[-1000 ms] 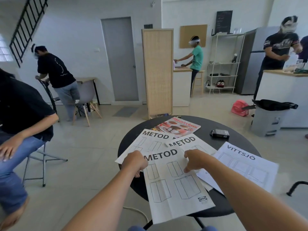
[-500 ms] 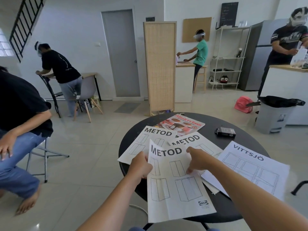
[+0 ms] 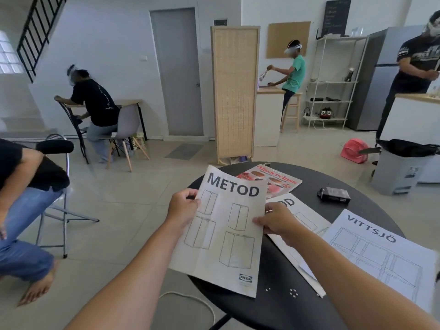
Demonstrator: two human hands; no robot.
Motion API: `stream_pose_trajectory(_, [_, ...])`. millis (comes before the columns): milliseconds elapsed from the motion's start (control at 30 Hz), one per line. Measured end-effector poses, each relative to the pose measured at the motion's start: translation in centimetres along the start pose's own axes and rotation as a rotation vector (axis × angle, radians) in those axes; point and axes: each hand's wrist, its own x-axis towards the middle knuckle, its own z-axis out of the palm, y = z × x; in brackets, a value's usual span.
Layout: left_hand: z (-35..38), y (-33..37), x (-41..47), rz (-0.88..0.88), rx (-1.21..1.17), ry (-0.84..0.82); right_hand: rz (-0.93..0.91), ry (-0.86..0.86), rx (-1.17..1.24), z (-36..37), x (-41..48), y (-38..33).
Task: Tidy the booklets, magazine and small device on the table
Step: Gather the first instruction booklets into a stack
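Observation:
Both my hands hold a white METOD booklet (image 3: 226, 236) lifted off the round black table (image 3: 273, 310) and tilted toward me. My left hand (image 3: 183, 207) grips its left edge, my right hand (image 3: 277, 221) its right edge. A second METOD booklet (image 3: 302, 220) lies flat on the table under my right hand, partly hidden. A VITTSJÖ booklet (image 3: 381, 256) lies at the right. A red Masterclass magazine (image 3: 273, 178) rests at the table's far side, partly covered by the held booklet. A small black device (image 3: 334, 194) sits at the far right.
A seated person's arm and jeans (image 3: 21, 210) with a folding chair (image 3: 62, 203) are close on the left. A grey bin (image 3: 400, 172) stands right of the table. A white cable (image 3: 190, 303) lies on the floor below. Other people work farther back.
The METOD booklet that lay flat under my hands is now lifted off the table and held at both edges, shifted left. The view has moved closer to the table.

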Motion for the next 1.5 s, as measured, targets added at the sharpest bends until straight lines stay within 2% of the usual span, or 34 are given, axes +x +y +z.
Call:
stream_pose_trajectory(167, [0.2, 0.8, 4.1, 0.053, 0.126, 0.027, -0.013, 0.088, 0.117, 1.7, 2.7, -1.3])
stream_pose_trajectory(333, [1.2, 1.0, 7.9, 0.067, 0.245, 0.021, 0.008, 0.144, 0.076, 2.3, 5.6, -1.9])
stream_pose_trajectory(400, [1.8, 0.3, 9.0, 0.056, 0.371, -0.009, 0.013, 0.171, -0.078, 2.4, 6.5, -1.9])
stream_pose_trajectory(567, [3.3, -2.3, 9.7, -0.060, 0.673, -0.122, -0.079, 0.324, -0.694, 2.7, 7.2, -1.4])
stream_pose_trajectory(767, [4.4, -2.8, 9.5, -0.103, 0.697, -0.132, -0.078, 0.137, -0.881, 3.3, 7.3, 0.2])
stream_pose_trajectory(900, [4.3, -3.1, 9.1, -0.139, 0.558, -0.169, -0.113, 0.138, -0.867, 3.5, 7.1, 0.5])
stream_pose_trajectory(1067, [3.9, -3.4, 7.6, -0.035, 0.360, -0.120, -0.124, 0.148, -0.831, 3.5, 6.7, 0.5])
stream_pose_trajectory(1200, [2.2, -3.1, 6.8, -0.030, 0.185, -0.017, -0.189, 0.297, -0.643, 3.8, 5.9, 0.4])
stream_pose_trajectory(1267, [1.1, -3.3, 6.6, -0.049, 0.119, 0.020, -0.181, 0.313, -0.542, 3.8, 5.6, 0.0])
stream_pose_trajectory(1333, [0.0, -3.6, 6.3, -0.076, 0.074, 0.053, -0.110, 0.256, -0.429, 3.9, 5.2, -0.6])
stream_pose_trajectory(1433, [-1.3, -4.2, 5.9, -0.121, 0.019, 0.083, 0.025, 0.078, -0.143, 4.4, 4.8, -1.3])
stream_pose_trajectory(1500, [-2.0, -4.7, 5.6, -0.149, -0.007, 0.096, 0.066, 0.007, -0.053, 4.9, 4.5, -1.5])
